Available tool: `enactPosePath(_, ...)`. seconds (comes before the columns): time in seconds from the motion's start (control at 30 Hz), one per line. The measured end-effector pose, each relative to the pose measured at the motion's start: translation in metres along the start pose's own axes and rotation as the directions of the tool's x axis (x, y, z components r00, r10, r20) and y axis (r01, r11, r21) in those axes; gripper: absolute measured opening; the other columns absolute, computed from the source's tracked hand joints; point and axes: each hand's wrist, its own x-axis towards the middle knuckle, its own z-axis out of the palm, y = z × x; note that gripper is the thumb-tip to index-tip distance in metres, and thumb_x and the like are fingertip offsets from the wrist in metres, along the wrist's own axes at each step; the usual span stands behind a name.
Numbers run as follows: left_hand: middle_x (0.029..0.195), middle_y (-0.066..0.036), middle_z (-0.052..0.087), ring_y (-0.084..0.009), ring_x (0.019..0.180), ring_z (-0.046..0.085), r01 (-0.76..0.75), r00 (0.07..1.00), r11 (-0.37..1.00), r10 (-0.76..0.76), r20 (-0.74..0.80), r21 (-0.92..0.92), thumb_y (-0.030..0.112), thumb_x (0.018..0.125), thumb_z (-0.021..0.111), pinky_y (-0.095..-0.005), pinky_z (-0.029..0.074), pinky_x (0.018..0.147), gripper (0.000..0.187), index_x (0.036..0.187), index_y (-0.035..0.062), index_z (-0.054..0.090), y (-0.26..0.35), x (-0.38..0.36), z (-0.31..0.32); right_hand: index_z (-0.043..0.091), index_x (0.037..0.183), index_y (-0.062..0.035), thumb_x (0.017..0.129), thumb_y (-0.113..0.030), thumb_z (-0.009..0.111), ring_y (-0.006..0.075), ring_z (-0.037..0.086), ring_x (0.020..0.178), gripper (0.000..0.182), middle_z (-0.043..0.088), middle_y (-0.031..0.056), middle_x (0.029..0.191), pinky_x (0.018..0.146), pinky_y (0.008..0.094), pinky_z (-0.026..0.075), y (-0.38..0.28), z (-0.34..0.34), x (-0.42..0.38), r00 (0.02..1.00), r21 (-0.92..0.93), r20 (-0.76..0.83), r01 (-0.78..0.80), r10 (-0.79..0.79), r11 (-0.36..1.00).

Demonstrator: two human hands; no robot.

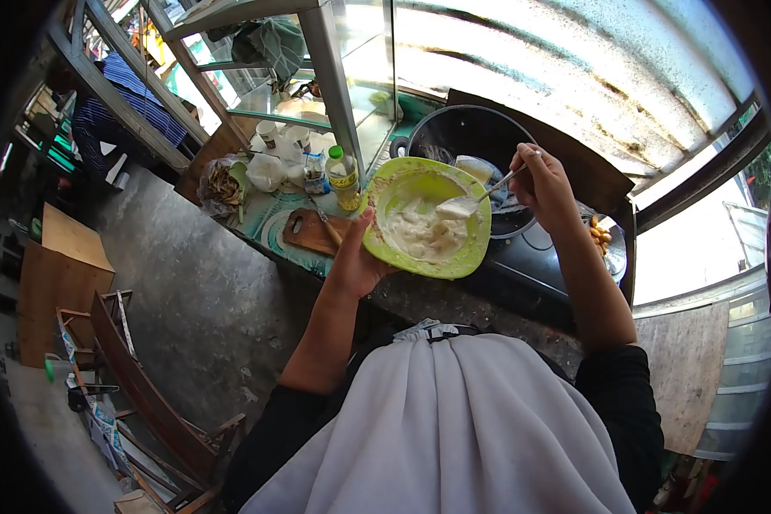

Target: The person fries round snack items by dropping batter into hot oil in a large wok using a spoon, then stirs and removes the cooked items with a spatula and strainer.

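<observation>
My left hand grips the near left edge of a lime-green bowl, its rim smeared with batter. Pale, thick batter covers the bottom of the bowl. Closed round a metal spoon's handle, my right hand is above the bowl's right side. The spoon's tip carries a white, batter-coated lump over the batter; what lies inside the coating I cannot make out. Behind the bowl sits a large black wok, partly hidden by it.
Left of the bowl, an oil bottle with a green cap stands by a wooden cutting board and knife. Fried pieces lie at the right. A glass case rises behind. A person in stripes bends at far left.
</observation>
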Motion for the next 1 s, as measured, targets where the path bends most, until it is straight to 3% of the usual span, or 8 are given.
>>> enactPosePath(0.2, 0.13, -0.016, 0.048, -0.0276, 0.113, 0.056, -0.025, 1.0, 1.0, 0.025, -0.011, -0.003, 0.047, 0.093, 0.042, -0.0415, 0.056, 0.082, 0.063, 0.139, 0.0067, 0.028, -0.004, 0.002, -0.005, 0.054, 0.085, -0.007, 0.094, -0.029, 0.05, 0.0068, 0.039, 0.04, 0.024, 0.058, 0.0075, 0.067, 0.039, 0.0187, 0.031, 0.013, -0.011, 0.007, 0.981, 0.267, -0.074, -0.155, 0.18, 0.951)
enactPosePath(0.4, 0.129, -0.017, 0.049, -0.0281, 0.108, 0.059, -0.1, 0.993, 0.995, 0.099, -0.066, -0.017, 0.048, 0.093, 0.041, -0.0404, 0.059, 0.077, 0.064, 0.139, 0.0063, 0.029, -0.001, -0.001, -0.015, 0.054, 0.087, -0.0084, 0.094, -0.029, 0.05, 0.0069, 0.04, 0.042, 0.022, 0.06, 0.0066, 0.069, 0.04, 0.0188, 0.031, 0.046, -0.049, 0.025, 0.951, 0.31, -0.246, -0.106, 0.187, 0.945)
enactPosePath(0.5, 0.128, -0.016, 0.05, -0.0282, 0.107, 0.06, -0.125, 0.986, 0.992, 0.121, -0.112, -0.031, 0.048, 0.093, 0.041, -0.0401, 0.059, 0.075, 0.063, 0.139, 0.0071, 0.029, 0.0, -0.005, -0.02, 0.055, 0.088, -0.0076, 0.095, -0.029, 0.048, 0.007, 0.042, 0.043, 0.024, 0.062, 0.0071, 0.07, 0.04, 0.0188, 0.032, 0.068, -0.069, 0.031, 0.944, 0.111, -0.318, -0.051, 0.084, 0.993)
enactPosePath(0.6, 0.127, -0.016, 0.05, -0.0281, 0.107, 0.06, -0.16, 0.979, 0.987, 0.155, -0.131, -0.021, 0.048, 0.092, 0.041, -0.0397, 0.059, 0.075, 0.062, 0.138, 0.0084, 0.031, 0.004, -0.011, -0.024, 0.056, 0.089, -0.0048, 0.096, -0.029, 0.047, 0.0092, 0.048, 0.044, 0.027, 0.063, 0.0085, 0.069, 0.042, 0.0222, 0.037, 0.095, -0.085, 0.043, 0.944, -0.239, -0.322, -0.011, -0.069, 0.971)
enactPosePath(0.7, 0.127, -0.015, 0.05, -0.0282, 0.107, 0.06, -0.172, 0.977, 0.985, 0.167, -0.129, -0.028, 0.048, 0.092, 0.041, -0.0397, 0.059, 0.075, 0.061, 0.138, 0.0094, 0.031, 0.006, -0.015, -0.03, 0.057, 0.091, -0.003, 0.095, -0.029, 0.047, 0.0224, 0.06, 0.052, 0.028, 0.065, 0.014, 0.072, 0.05, 0.0336, 0.045, 0.119, -0.083, 0.046, 0.938, -0.686, -0.227, 0.037, -0.262, 0.727)
enactPosePath(0.77, 0.128, -0.015, 0.05, -0.0282, 0.108, 0.059, -0.178, 0.975, 0.984, 0.173, -0.138, -0.024, 0.049, 0.092, 0.041, -0.0398, 0.059, 0.075, 0.061, 0.138, 0.0098, 0.031, 0.006, -0.017, -0.03, 0.057, 0.092, -0.0037, 0.095, -0.028, 0.048, 0.031, 0.062, 0.064, 0.026, 0.064, 0.0169, 0.076, 0.057, 0.0409, 0.047, 0.132, -0.082, 0.047, 0.915, -0.838, -0.091, 0.143, -0.392, 0.527)
enactPosePath(0.83, 0.128, -0.015, 0.05, -0.0282, 0.109, 0.059, -0.186, 0.969, 0.982, 0.183, -0.163, -0.006, 0.049, 0.092, 0.041, -0.04, 0.059, 0.076, 0.061, 0.138, 0.01, 0.031, 0.009, -0.019, -0.028, 0.058, 0.094, -0.0051, 0.094, -0.026, 0.047, 0.0408, 0.06, 0.079, 0.024, 0.064, 0.0202, 0.081, 0.066, 0.0491, 0.046, 0.122, -0.073, 0.04, 0.929, -0.904, 0.001, 0.159, -0.37, 0.397)
enactPosePath(1.0, 0.131, -0.014, 0.048, -0.0283, 0.112, 0.057, -0.209, 0.965, 0.978, 0.208, -0.16, 0.013, 0.049, 0.092, 0.042, -0.0406, 0.057, 0.08, 0.062, 0.139, 0.0103, 0.03, 0.013, -0.023, -0.029, 0.058, 0.094, -0.0057, 0.093, -0.025, 0.049, 0.0389, 0.062, 0.076, 0.021, 0.064, 0.0188, 0.081, 0.064, 0.0468, 0.047, 0.097, -0.067, 0.03, 0.906, -0.927, 0.064, 0.21, -0.418, 0.312)
